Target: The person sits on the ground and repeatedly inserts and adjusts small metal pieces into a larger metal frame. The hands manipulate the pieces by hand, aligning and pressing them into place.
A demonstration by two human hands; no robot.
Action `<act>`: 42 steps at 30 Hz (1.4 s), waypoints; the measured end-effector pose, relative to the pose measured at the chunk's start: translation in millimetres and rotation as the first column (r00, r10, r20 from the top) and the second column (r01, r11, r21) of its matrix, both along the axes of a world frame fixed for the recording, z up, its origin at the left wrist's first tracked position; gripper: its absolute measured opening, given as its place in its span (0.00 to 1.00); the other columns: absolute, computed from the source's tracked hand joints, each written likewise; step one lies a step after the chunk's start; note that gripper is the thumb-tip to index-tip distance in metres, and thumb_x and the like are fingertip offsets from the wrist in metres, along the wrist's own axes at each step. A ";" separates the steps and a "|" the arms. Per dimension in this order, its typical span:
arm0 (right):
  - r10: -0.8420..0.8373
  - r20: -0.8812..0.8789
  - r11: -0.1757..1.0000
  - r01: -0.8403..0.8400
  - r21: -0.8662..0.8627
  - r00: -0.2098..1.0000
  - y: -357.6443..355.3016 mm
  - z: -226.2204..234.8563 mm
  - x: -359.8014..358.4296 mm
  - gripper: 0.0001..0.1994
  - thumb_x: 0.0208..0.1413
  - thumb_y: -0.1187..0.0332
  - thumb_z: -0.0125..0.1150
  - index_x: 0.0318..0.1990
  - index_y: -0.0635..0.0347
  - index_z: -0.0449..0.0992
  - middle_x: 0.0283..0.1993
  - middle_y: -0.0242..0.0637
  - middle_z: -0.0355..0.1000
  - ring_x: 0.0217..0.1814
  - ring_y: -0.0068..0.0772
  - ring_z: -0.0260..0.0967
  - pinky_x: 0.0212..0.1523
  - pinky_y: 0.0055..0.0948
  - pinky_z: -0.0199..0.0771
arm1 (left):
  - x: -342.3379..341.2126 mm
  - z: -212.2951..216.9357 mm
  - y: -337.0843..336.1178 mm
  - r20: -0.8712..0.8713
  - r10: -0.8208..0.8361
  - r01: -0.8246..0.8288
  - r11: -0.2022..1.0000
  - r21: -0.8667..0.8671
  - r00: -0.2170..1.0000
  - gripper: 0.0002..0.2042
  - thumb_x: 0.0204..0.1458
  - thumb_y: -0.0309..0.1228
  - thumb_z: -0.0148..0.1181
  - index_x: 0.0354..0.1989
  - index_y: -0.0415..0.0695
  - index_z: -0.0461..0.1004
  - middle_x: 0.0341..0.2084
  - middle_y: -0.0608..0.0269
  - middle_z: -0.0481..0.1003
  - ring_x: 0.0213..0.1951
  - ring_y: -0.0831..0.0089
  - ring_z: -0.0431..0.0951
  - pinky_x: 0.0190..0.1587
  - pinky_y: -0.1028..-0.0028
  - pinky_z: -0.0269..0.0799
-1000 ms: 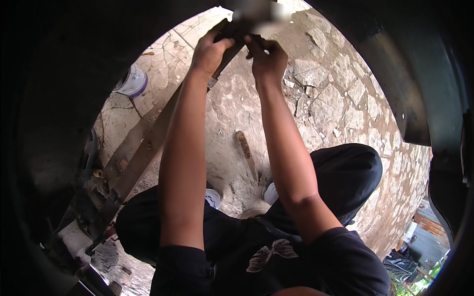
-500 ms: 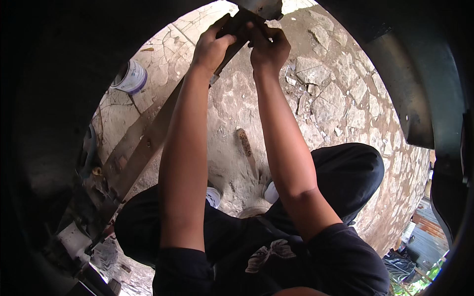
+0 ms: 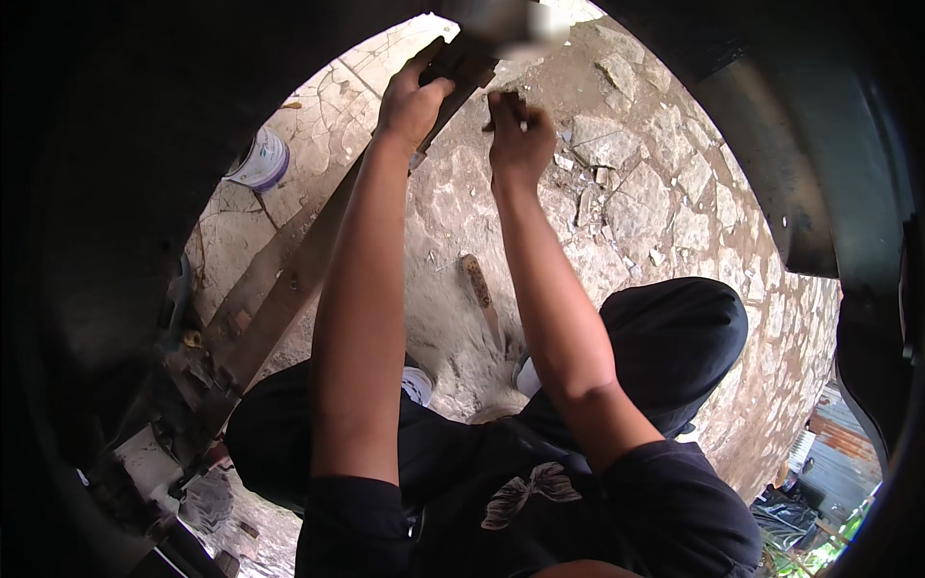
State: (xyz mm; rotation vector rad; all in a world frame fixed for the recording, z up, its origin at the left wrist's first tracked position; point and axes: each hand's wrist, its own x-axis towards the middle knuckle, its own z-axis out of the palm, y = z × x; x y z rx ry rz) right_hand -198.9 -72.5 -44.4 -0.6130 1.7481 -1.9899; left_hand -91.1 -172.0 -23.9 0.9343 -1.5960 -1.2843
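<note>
A long brown-grey metal beam (image 3: 297, 275) slants from the lower left up to the top middle. My left hand (image 3: 412, 111) is closed around the dark upper part of the beam, its thumb across the near face. A dark bracket-like piece (image 3: 474, 69) sits there beside the thumb. Just right of the beam and apart from it, my right hand (image 3: 521, 144) hangs with its fingers curled in; whatever they hold, if anything, is too dark to make out. Above both hands a blurred, rounded metal part (image 3: 511, 27) comes down from the dark body overhead.
Dark curved metal panels (image 3: 819, 144) surround the view. A wooden-handled tool (image 3: 476, 279) lies on the stone ground between my feet. A white and purple bucket (image 3: 262, 161) stands at the left. Broken stones (image 3: 602, 143) lie to the right; dark machine parts (image 3: 183, 395) crowd the lower left.
My right hand has come off the upper end of the beam and moved down toward me, fingers curled. My left hand keeps its hold at nearly the same place.
</note>
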 end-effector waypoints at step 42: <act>0.291 -0.025 0.957 -0.290 0.021 0.956 26.0 67.3 -28.2 0.13 0.60 0.65 0.70 0.44 0.65 0.77 0.41 0.41 0.80 0.40 0.31 0.82 0.36 0.29 0.79 | 1.4 22.5 54.5 -0.259 0.376 -0.396 0.918 -0.027 0.890 0.19 0.61 0.36 0.62 0.57 0.38 0.79 0.49 0.55 0.82 0.51 0.67 0.81 0.56 0.69 0.73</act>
